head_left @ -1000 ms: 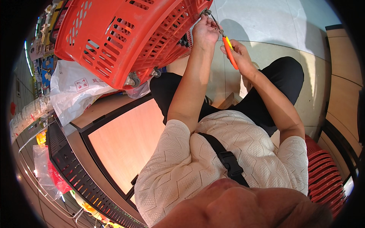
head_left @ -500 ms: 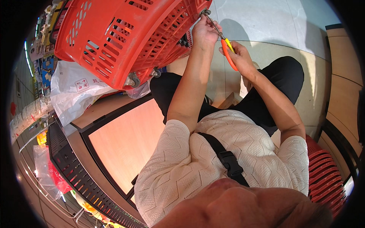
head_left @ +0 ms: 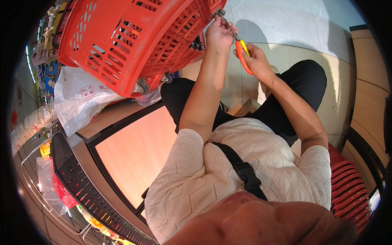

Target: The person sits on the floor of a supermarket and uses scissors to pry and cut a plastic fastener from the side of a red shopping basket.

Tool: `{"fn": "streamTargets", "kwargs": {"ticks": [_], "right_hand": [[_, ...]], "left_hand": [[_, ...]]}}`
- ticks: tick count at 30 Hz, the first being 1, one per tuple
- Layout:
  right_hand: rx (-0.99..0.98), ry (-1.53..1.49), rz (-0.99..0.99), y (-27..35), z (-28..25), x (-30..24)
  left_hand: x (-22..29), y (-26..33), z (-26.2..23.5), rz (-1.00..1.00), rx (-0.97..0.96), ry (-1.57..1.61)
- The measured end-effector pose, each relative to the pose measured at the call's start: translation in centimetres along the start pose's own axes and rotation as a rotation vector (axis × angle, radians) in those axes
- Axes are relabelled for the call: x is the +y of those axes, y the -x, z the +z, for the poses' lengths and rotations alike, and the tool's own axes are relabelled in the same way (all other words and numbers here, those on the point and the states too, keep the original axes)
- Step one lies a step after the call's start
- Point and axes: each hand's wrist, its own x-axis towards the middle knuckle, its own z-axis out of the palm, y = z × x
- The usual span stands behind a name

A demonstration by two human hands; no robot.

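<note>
A red plastic shopping basket (head_left: 151,45) lies tipped on its side at the top, its slotted underside and small wheels facing me. At its far right corner, a small metal caster fitting (head_left: 219,12) sticks out. My left hand (head_left: 220,36) is closed around that corner, fingers pinched by the fitting; exactly what they grip is partly hidden. My right hand (head_left: 257,61) holds a pair of pliers (head_left: 244,61) with orange and yellow handles. Their long metal jaws reach up past my left fingers to the fitting. Whether the jaws bite on it is too small to tell.
Two casters, one a grey wheel (head_left: 141,87), sit on the basket's near edge. A white plastic bag (head_left: 81,96) lies at left, beside a wood-coloured panel (head_left: 134,151) and a black perforated shelf edge (head_left: 83,183). Stacked red stools (head_left: 350,188) stand at right.
My right hand and the pliers' handles have shifted slightly up and left. The basket has moved only a hair, and my left hand keeps its place at the corner.
</note>
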Motion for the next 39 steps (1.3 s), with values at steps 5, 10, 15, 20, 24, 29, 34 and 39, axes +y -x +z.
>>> {"fn": "streamTargets", "kwargs": {"ticks": [5, 10, 15, 20, 24, 29, 34, 39], "right_hand": [[-0.016, 0.02, -0.013, 0.1, -0.1, 0.2], [-0.01, 0.114, -0.023, 0.1, -0.2, 0.1], [-0.018, 0.144, -0.016, 0.1, -0.2, 0.3], [-0.058, 0.068, -0.078, 0.3, -0.2, 0.2], [-0.086, 0.109, -0.045, 0.1, -0.7, 0.2], [-0.081, 0.082, -0.04, 0.1, -1.1, -0.5], [-0.07, 0.192, 0.027, 0.1, -1.5, -1.6], [-0.049, 0.248, 0.068, 0.6, -1.5, -2.7]], "left_hand": [[-0.1, 0.0, 0.1, 0.0, 0.022, -0.016], [-0.1, -0.1, -0.1, 0.002, 0.021, -0.017], [0.1, -0.3, -0.3, -0.012, -0.007, 0.018], [0.2, -0.4, -0.5, -0.035, -0.006, -0.002], [0.2, -0.1, -0.3, -0.018, -0.002, -0.015], [0.0, 0.4, -0.1, 0.017, 0.031, -0.036], [-0.4, 0.8, 0.3, 0.052, 0.124, -0.038], [-0.4, 1.5, 0.3, 0.131, 0.193, -0.148]]}}
